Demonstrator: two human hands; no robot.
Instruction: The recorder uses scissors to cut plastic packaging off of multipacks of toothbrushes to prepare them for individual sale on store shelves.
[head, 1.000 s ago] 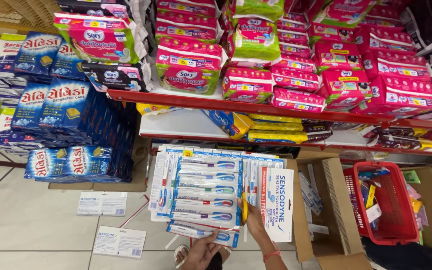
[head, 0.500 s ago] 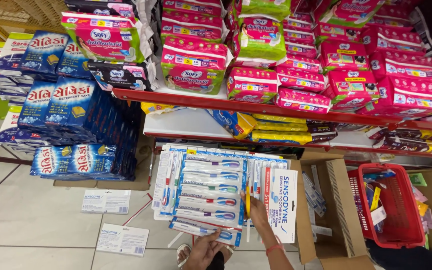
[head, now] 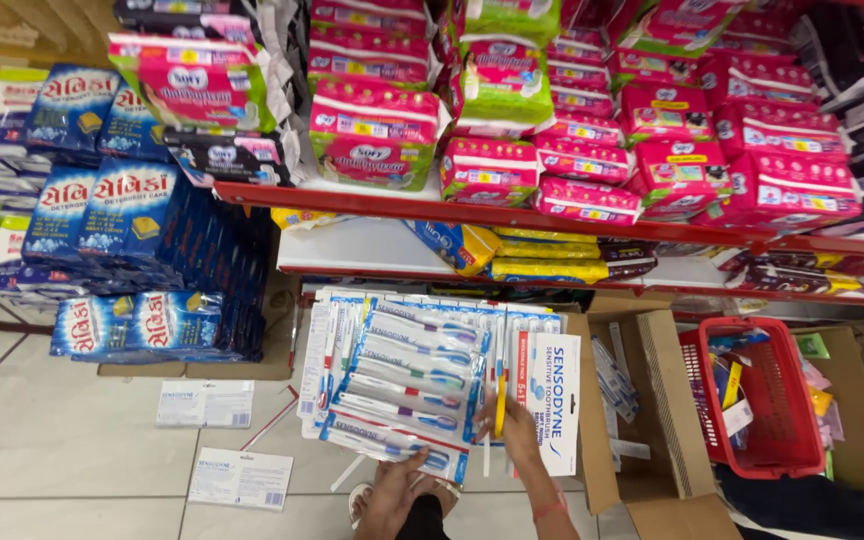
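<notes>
The person stands over a big fan of toothbrush blister packs, white and blue cards held flat out in front of the shelving, at 12 o'clock from the two hands. The left hand comes up from below with its fingers curled under the lower edge of the bottom packs, gripping them from beneath. The right hand is closed around the right side of the stack, thumb across the cards, and pins a white toothbrush carton standing upright against the bundle at 3 o'clock. An open cardboard box sits on the floor just right of that, with a red shopping basket of small goods farther out at 3 o'clock. Two flat white cartons lie on the tiles at 9 o'clock. Blue detergent packs are stacked at 10 o'clock, and pink sanitary pad packs crowd the red shelf at 12 o'clock.
</notes>
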